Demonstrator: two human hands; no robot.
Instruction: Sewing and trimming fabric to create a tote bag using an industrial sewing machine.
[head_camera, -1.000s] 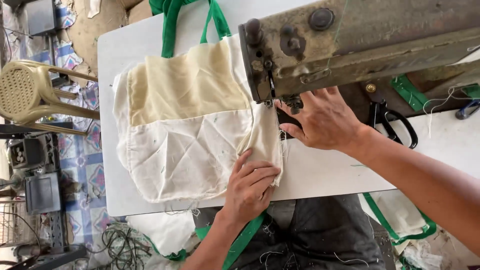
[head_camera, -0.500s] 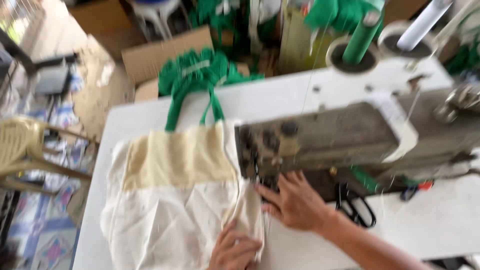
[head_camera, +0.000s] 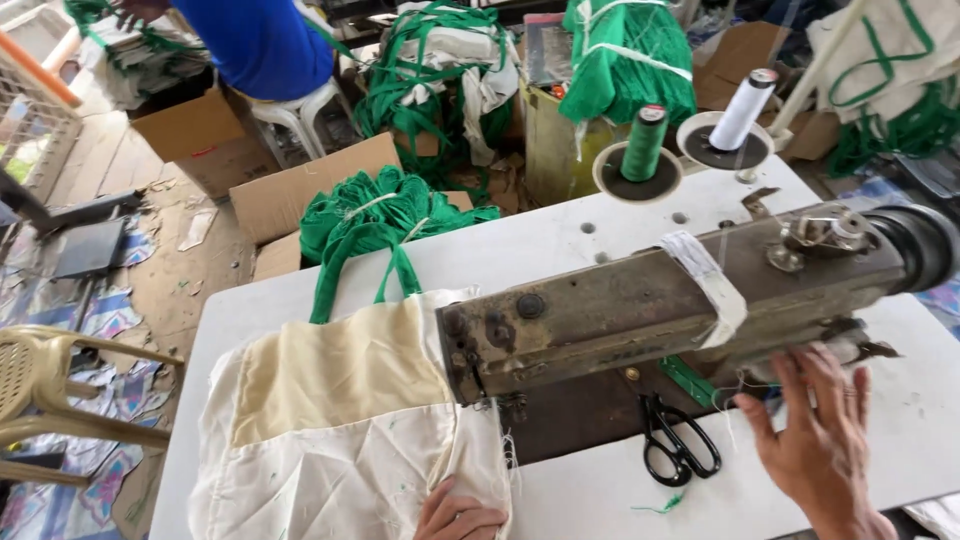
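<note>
Down at the bottom edge of the white tabletop (head_camera: 590, 250), my left hand (head_camera: 458, 515) rests on the cream cloth bag (head_camera: 340, 430). Its fingers lie curled on the folded edge of the cloth, but I cannot tell if they pinch it. My right hand (head_camera: 815, 440) is spread wide open with nothing in it, and its fingertips reach up to the underside of the old sewing machine (head_camera: 680, 295), near its right end.

The bag lies flat on the left part of the tabletop, with one corner tucked under the front end of the machine. It has a yellow patch (head_camera: 340, 370) on top and green handles (head_camera: 365, 275) that run off toward the far edge. Black scissors (head_camera: 675, 440) lie on the dark plate under the machine, between my two hands. A small bit of green thread (head_camera: 660, 506) lies just in front of them.

Behind the machine stand a green spool of thread (head_camera: 643, 143) and a white spool of thread (head_camera: 742, 108), side by side. Past the tabletop, a cardboard box (head_camera: 310, 195) holds a pile of green straps (head_camera: 385, 210). Farther back, a person in a blue shirt (head_camera: 262, 40) sits on a white stool. A tan plastic chair (head_camera: 50, 385) stands on the floor off to the left.
</note>
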